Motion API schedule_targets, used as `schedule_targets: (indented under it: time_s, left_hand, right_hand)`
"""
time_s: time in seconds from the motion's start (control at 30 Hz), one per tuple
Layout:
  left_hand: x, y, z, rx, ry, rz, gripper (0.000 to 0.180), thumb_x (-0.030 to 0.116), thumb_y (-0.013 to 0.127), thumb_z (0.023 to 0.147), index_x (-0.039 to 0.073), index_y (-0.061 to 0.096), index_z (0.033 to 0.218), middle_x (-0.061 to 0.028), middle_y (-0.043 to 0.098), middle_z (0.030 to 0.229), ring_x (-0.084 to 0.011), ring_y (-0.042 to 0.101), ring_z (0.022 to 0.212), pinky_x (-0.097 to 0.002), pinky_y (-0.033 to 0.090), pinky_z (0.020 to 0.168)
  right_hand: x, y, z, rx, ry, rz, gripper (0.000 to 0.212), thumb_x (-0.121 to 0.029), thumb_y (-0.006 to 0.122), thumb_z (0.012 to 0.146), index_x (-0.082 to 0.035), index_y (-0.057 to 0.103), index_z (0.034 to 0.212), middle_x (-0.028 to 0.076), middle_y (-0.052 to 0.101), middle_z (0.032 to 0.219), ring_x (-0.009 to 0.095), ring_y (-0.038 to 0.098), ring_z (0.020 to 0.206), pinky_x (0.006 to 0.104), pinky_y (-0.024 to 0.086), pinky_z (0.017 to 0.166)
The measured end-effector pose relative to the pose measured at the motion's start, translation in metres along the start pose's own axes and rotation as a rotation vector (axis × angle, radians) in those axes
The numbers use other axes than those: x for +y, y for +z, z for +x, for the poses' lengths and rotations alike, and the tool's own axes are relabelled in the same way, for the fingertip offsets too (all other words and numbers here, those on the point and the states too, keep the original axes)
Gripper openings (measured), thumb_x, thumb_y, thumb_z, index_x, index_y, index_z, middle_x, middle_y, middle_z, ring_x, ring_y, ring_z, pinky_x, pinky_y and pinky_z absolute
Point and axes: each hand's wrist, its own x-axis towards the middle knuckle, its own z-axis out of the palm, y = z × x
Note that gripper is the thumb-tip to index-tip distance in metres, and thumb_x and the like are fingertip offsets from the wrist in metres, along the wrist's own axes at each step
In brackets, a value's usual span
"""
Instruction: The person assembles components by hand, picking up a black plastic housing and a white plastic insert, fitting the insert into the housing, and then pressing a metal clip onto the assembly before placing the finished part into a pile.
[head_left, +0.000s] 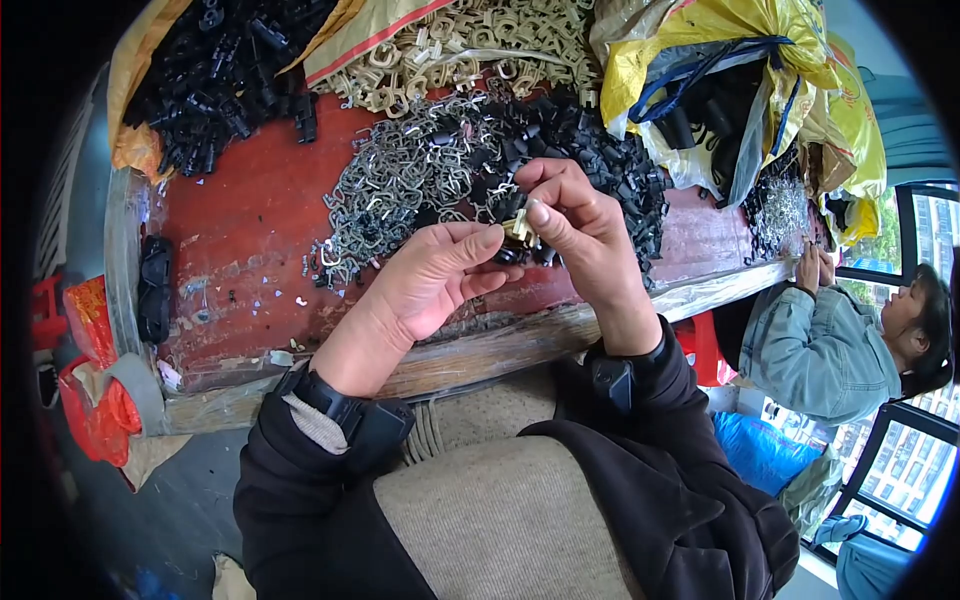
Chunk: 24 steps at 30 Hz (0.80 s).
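Observation:
Close together over the near side of the red tabletop [235,250], my two hands meet at a small cream plastic piece [521,228] with a dark part under it. The thumb and index finger of my right hand [590,235] pinch the cream piece from above. My left hand [430,280] grips the lower part between thumb and fingers; what lies under the thumb is partly hidden. Just beyond the hands spread a heap of bent metal clips [385,175] and a heap of small black plastic pieces [580,135].
Cream plastic rings [450,40] spill from a sack at the back. Black plastic parts [225,85] fill another sack at far left. A yellow bag [780,25] stands back right. A wooden rim [470,360] edges the table. A co-worker [825,345] sits at right.

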Motion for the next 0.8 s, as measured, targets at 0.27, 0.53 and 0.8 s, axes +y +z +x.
schedule_targets:
  time_s: [0.27,0.53,0.8]
  left_hand:
    - [-0.005,-0.002,0.003,0.016,0.035,0.095,0.020,0.015,0.054,0.078,0.001,0.055,0.091,-0.0067,0.059,0.082,-0.0164,0.059,0.072,-0.0211,0.049,0.062]
    - [0.007,0.006,-0.002,0.062,0.168,0.168,0.017,0.014,0.055,0.074,-0.001,0.057,0.083,-0.0081,0.059,0.076,-0.0147,0.058,0.065,-0.0192,0.047,0.057]
    - [0.006,0.002,0.001,0.105,0.228,0.182,0.018,0.015,0.055,0.074,0.000,0.056,0.084,-0.0085,0.059,0.075,-0.0141,0.058,0.064,-0.0190,0.047,0.056]
  right_hand:
    - [0.002,0.011,-0.010,0.167,0.034,-0.061,0.013,-0.013,0.057,0.077,-0.001,0.053,0.077,0.005,0.046,0.095,0.005,0.043,0.072,0.0170,0.036,0.060]
    - [0.007,-0.013,-0.031,0.125,-0.054,-0.635,0.018,-0.010,0.062,0.071,-0.002,0.052,0.084,0.005,0.052,0.074,0.012,0.050,0.058,0.0216,0.040,0.053]
    - [0.023,-0.002,-0.025,0.071,-0.050,-0.939,0.018,-0.006,0.060,0.067,-0.001,0.051,0.081,0.011,0.049,0.070,0.025,0.052,0.060,0.0290,0.042,0.052]
